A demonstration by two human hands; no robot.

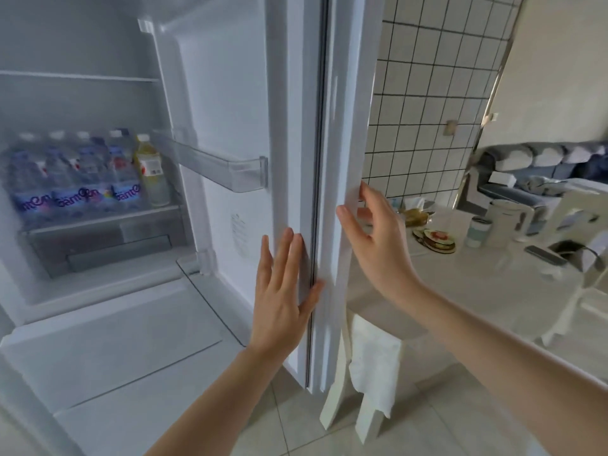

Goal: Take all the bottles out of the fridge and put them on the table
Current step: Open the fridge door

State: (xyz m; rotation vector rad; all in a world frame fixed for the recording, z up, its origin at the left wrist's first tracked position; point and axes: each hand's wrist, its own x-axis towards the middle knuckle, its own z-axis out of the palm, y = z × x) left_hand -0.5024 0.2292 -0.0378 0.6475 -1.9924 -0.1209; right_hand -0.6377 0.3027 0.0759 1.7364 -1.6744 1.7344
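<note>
Tiled kitchen, fridge door (237, 133) open, bottles (79, 172) shelved, both hands' fingers straight (holding nothing)

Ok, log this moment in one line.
fridge door open | left hand, right hand on door | bottles shelved | table bottle-free

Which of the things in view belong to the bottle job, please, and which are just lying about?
Job: water bottles, yellow bottle, fridge door, table, left hand, right hand.
Lying about: kettle, stacked coasters, white cloth.
</note>
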